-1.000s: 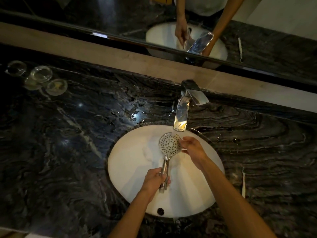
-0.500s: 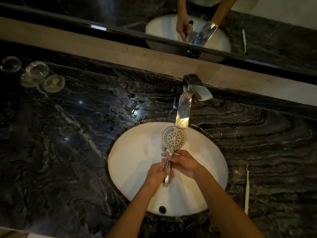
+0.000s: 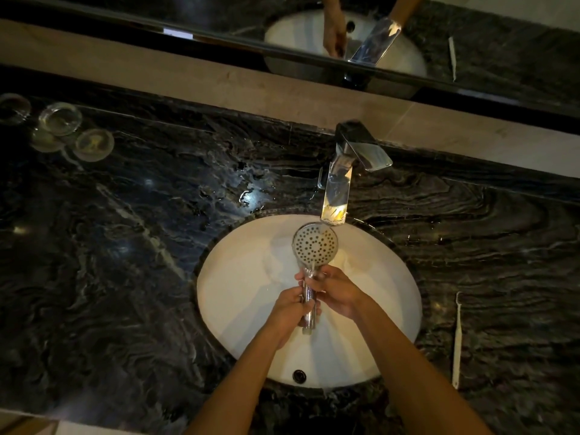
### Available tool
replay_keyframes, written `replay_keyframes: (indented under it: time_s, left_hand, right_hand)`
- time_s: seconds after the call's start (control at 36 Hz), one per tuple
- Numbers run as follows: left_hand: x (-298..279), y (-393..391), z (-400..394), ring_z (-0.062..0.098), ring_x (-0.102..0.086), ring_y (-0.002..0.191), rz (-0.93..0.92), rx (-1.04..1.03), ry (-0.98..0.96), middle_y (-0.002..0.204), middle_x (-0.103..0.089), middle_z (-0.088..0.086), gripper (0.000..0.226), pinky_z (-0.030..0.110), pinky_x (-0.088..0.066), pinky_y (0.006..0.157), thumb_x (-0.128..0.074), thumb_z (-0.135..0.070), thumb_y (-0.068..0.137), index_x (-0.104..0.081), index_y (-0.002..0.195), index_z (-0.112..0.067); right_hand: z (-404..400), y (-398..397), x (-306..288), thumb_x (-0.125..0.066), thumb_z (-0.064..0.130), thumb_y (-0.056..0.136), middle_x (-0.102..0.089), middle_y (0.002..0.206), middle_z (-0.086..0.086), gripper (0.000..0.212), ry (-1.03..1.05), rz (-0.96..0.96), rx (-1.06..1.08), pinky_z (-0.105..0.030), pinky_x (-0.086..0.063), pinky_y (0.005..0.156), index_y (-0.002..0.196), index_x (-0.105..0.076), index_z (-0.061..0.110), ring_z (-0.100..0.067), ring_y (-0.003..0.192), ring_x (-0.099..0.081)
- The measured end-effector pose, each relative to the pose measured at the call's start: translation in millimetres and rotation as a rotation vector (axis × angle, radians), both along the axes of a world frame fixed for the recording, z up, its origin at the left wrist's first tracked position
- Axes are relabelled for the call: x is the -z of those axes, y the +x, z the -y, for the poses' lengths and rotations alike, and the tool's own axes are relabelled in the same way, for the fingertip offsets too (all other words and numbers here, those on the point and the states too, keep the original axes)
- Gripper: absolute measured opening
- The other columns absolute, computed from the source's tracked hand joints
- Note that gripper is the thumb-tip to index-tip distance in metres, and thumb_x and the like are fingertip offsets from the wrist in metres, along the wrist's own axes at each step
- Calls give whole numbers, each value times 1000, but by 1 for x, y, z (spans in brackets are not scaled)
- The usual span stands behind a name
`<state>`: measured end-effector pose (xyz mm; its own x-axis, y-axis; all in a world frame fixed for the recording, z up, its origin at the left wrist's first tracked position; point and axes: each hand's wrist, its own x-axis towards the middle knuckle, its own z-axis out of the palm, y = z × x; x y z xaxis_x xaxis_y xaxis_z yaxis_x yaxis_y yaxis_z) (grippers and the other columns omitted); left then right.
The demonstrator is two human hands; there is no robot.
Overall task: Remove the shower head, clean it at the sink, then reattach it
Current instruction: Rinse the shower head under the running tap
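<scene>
Presently, the round perforated chrome shower head (image 3: 315,244) is gripped by its handle in the left hand (image 3: 290,309) and right hand (image 3: 337,290), its face kept beyond both under the chrome faucet (image 3: 337,196) for rinsing.

Shower head (image 3: 314,246): shiny chrome metal, perforated face. Faucet (image 3: 340,183): polished, mirror-bright metal. Sink (image 3: 238,296): smooth glossy white ceramic. Countertop (image 3: 125,246): dark veined polished stone, wet sheen. Glass cups (image 3: 59,118): clear. Toothbrush (image 3: 457,340): white plastic.

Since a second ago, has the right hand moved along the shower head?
Yes. The right hand has slid from beside the spray face down onto the shower head handle, away from the faucet spout, toward the left hand.
</scene>
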<state>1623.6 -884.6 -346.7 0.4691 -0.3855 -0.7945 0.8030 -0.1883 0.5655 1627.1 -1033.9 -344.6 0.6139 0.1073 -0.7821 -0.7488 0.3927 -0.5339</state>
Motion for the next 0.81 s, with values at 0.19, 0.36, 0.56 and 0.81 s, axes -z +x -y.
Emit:
replay_keyframes:
  time_s: [0.19, 0.36, 0.56, 0.81]
  left_hand:
    - [-5, 9, 2, 18, -70, 85, -12, 44, -46, 95, -72, 8, 15, 33, -54, 72, -57, -2, 96, -64, 108, -7]
    - [-8, 16, 5, 17, -69, 82, 8, 79, -54, 96, -69, 11, 16, 27, -55, 65, -54, 1, 96, -61, 110, -4]
    - [-10, 18, 12, 18, -67, 79, 65, 58, 18, 92, -69, 11, 19, 30, -55, 69, -56, 0, 96, -64, 112, 3]
    - [-9, 12, 17, 24, -67, 87, 76, 47, 54, 95, -71, 13, 18, 46, -55, 89, -58, -1, 95, -66, 110, 4]
  right_hand:
    - [6, 4, 1, -55, -16, 90, -69, 116, -18, 35, 6, 53, 49, -37, -57, 90, 123, -60, -4, -27, 105, -66]
    - [11, 11, -3, -55, -18, 89, -70, 117, -18, 41, 2, 77, 32, -36, -56, 89, 128, -55, -4, -29, 108, -65]
    - [11, 13, -5, -57, -15, 90, -67, 117, -23, 39, -54, 96, 85, -40, -55, 86, 129, -52, -8, -28, 102, -65]
    - [16, 7, -5, -60, -10, 90, -71, 111, -16, 33, -68, 111, 67, -38, -56, 81, 118, -61, 7, -21, 93, -67]
